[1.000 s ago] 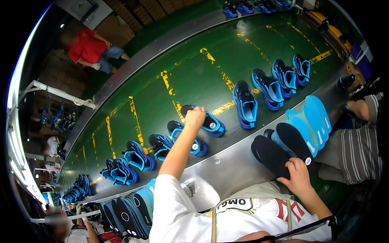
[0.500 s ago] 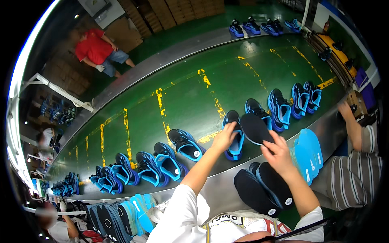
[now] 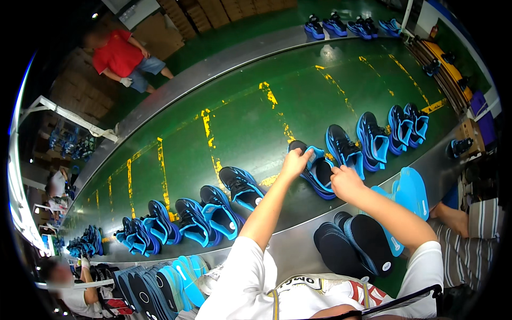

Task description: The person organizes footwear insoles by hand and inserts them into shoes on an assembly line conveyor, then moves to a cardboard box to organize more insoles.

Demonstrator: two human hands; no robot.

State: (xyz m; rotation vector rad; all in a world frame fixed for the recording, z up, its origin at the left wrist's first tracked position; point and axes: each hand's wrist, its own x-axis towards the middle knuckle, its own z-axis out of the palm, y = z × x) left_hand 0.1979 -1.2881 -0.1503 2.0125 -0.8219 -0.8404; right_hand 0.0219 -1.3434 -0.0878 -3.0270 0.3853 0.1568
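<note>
A black and blue sneaker (image 3: 314,184) lies on the green conveyor belt in front of me. My left hand (image 3: 295,163) is closed on its upper near the tongue. A dark insole (image 3: 323,172) sits partly inside the shoe's opening. My right hand (image 3: 346,182) is closed at the insole's rear end, beside the shoe's collar; the fingertips are partly hidden. To the right stands another sneaker (image 3: 344,151), and to the left lies one with a white round sticker inside (image 3: 241,186).
Black insoles (image 3: 354,242) and light blue insoles (image 3: 410,192) lie on the metal ledge at my right. More insoles (image 3: 160,282) are stacked at my left. Several sneakers line the belt. A person in red (image 3: 121,56) stands across it; a co-worker in stripes (image 3: 453,240) is at my right.
My right hand has brought the black insole from above the belt into the sneaker. My left hand has taken hold of the shoe, which has turned slightly. The co-worker's hand at right has drawn back.
</note>
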